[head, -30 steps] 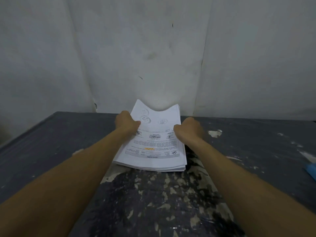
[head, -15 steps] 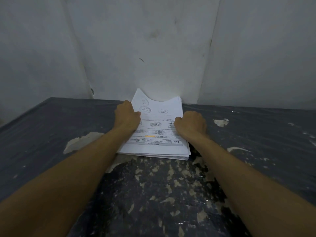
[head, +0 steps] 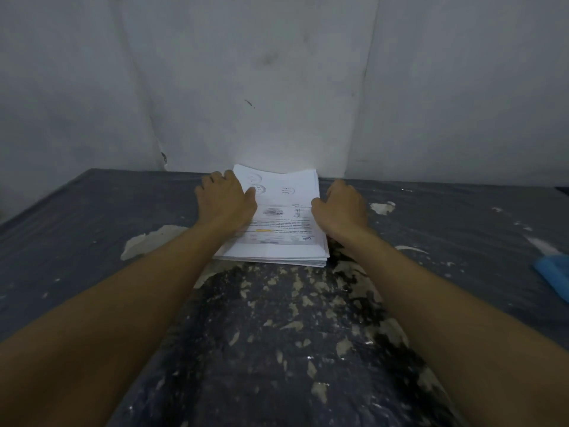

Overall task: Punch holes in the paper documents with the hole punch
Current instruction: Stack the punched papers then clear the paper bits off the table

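Head view: a stack of paper documents (head: 277,223) lies at frame centre on a dark surface (head: 92,229) with worn, flaking pale patches. The stack's far end sits close to the pale wall (head: 277,72) in the upper half of the frame. Top sheet is printed, with round stamps near its far end and a yellow highlighted line nearer the camera; text too blurred to read.

Left hand (head: 226,200) rests on the stack's left side, fingers spread and fairly straight, reaching toward the far left corner, thumb lying on the top sheet. Released, not gripping.

Right hand (head: 340,206) sits at the stack's right edge, thumb against the top sheet, fingers bent down over the side. Motion blur here; whether it grips the stack or only rests against it, cannot tell.

Blue object (head: 554,272) at the right edge of frame, lying on the surface, well apart from the papers, cut off by the frame.
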`<state>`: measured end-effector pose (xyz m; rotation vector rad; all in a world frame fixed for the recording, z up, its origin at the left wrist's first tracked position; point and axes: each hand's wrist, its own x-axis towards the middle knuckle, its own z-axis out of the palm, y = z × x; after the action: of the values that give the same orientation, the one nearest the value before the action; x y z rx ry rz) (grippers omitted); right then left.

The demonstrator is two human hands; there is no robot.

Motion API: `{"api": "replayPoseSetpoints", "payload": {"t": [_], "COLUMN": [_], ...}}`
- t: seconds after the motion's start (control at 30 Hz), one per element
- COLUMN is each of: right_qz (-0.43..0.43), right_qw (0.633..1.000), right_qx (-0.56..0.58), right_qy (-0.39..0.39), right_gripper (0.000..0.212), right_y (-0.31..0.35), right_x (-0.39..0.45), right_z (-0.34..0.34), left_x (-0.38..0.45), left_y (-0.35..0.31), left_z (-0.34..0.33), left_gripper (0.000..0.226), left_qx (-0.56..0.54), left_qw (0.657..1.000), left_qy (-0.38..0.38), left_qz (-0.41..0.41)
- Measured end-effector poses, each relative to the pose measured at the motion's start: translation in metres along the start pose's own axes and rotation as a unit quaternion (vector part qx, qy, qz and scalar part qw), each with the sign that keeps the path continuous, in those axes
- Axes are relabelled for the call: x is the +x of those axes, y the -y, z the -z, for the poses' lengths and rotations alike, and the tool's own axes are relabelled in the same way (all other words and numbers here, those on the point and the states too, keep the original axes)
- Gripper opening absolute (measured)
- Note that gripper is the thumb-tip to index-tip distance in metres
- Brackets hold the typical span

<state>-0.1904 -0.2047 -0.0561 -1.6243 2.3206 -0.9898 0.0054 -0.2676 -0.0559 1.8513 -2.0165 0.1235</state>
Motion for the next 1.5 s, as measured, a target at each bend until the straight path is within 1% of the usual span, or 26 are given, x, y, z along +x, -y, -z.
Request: {"api": "replayPoseSetpoints", "payload": {"t": [0.13, 0.23, 0.4, 0.53, 0.63, 0.73, 0.83, 0.9, 0.97, 1.03, 1.1, 1.17, 1.2, 1.23, 1.27, 1.33, 1.4, 1.47, 1.5], "right_qz": [0.025, 0.043, 0.068, 0.084, 0.084, 0.074, 0.053, 0.028, -0.012, -0.049, -0.068, -0.070, -0.067, -0.063, -0.060, -0.054, -0.055, -0.057, -0.053], "right_qw": [0.999, 0.997, 0.990, 0.984, 0.980, 0.974, 0.963, 0.952, 0.940, 0.936, 0.941, 0.953, 0.958, 0.964, 0.968, 0.972, 0.975, 0.976, 0.977], "right_qx": [0.021, 0.030, 0.047, 0.043, 0.024, 0.011, 0.013, 0.013, 0.005, -0.004, 0.005, 0.043, 0.061, 0.071, 0.073, 0.063, 0.052, 0.051, 0.049], "right_qy": [-0.035, -0.061, -0.112, -0.153, -0.180, -0.214, -0.262, -0.305, -0.340, -0.348, -0.331, -0.293, -0.271, -0.250, -0.233, -0.218, -0.209, -0.202, -0.201], "right_gripper": [0.020, 0.013, 0.007, 0.009, 0.009, 0.012, 0.009, 0.012, 0.023, 0.034, 0.046, 0.057, 0.059, 0.057, 0.052, 0.033, 0.016, 0.011, 0.010], "right_y": [-0.007, -0.019, -0.057, -0.099, -0.133, -0.167, -0.201, -0.224, -0.244, -0.262, -0.277, -0.287, -0.291, -0.295, -0.299, -0.308, -0.311, -0.315, -0.316], "right_x": [-0.029, -0.056, -0.105, -0.139, -0.161, -0.175, -0.180, -0.181, -0.178, -0.172, -0.164, -0.155, -0.150, -0.145, -0.140, -0.131, -0.127, -0.125, -0.126], "right_z": [0.028, 0.055, 0.099, 0.134, 0.160, 0.183, 0.207, 0.221, 0.234, 0.243, 0.250, 0.254, 0.256, 0.257, 0.257, 0.258, 0.259, 0.260, 0.260], "left_x": [-0.027, -0.055, -0.106, -0.146, -0.170, -0.186, -0.198, -0.202, -0.205, -0.206, -0.207, -0.207, -0.205, -0.203, -0.200, -0.195, -0.190, -0.187, -0.186], "left_y": [-0.032, -0.062, -0.114, -0.158, -0.191, -0.224, -0.259, -0.281, -0.306, -0.332, -0.355, -0.375, -0.383, -0.391, -0.398, -0.409, -0.411, -0.412, -0.412], "left_z": [0.020, 0.031, 0.037, 0.038, 0.031, 0.021, 0.015, 0.012, 0.012, 0.015, 0.020, 0.023, 0.023, 0.021, 0.017, 0.006, -0.004, -0.013, -0.016], "left_gripper": [0.057, 0.051, 0.042, 0.034, 0.026, 0.023, 0.023, 0.024, 0.030, 0.041, 0.054, 0.066, 0.073, 0.080, 0.088, 0.103, 0.115, 0.121, 0.119], "left_qx": [-0.018, -0.053, -0.117, -0.164, -0.200, -0.238, -0.261, -0.295, -0.340, -0.383, -0.431, -0.467, -0.471, -0.462, -0.440, -0.386, -0.356, -0.314, -0.287], "left_qw": [0.999, 0.996, 0.985, 0.969, 0.954, 0.932, 0.914, 0.895, 0.872, 0.849, 0.822, 0.794, 0.786, 0.786, 0.794, 0.821, 0.836, 0.843, 0.847], "left_qy": [-0.014, -0.031, -0.046, -0.050, -0.039, -0.022, 0.017, 0.035, 0.050, 0.088, 0.135, 0.187, 0.214, 0.239, 0.257, 0.277, 0.294, 0.319, 0.325], "left_qz": [-0.038, -0.064, -0.121, -0.177, -0.221, -0.271, -0.311, -0.332, -0.349, -0.353, -0.347, -0.342, -0.339, -0.335, -0.330, -0.317, -0.295, -0.296, -0.308]}}
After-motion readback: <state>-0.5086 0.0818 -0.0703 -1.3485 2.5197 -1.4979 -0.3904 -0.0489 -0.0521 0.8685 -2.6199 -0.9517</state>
